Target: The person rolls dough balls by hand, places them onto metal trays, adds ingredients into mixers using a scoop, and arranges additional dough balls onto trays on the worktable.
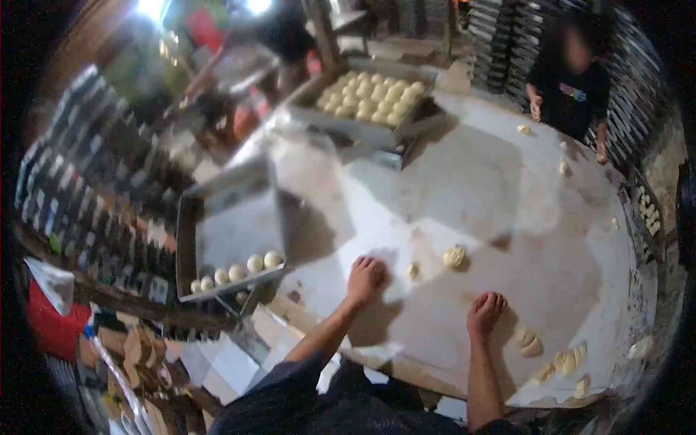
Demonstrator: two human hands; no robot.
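Observation:
My left hand (368, 279) rests palm down on the floury table (449, 181) with its fingers curled in. Whatever lies under that palm, if anything, is hidden. Further right, my right hand (488, 313) is also curled down onto the surface, and its palm is out of sight. Between and beyond the hands sit a creased lump of dough (454, 257) and a smaller dough scrap (413, 270). Close to my right hand lie cut dough pieces (529, 343), with several more strips (569, 360) towards the table's near right edge.
A metal tray (185, 239) at left holds a row of round dough balls (236, 272). At the back, another tray (312, 119) is filled with dough balls. Across the table stands a person (576, 94) near small dough bits. Stacked trays (87, 188) line the left side.

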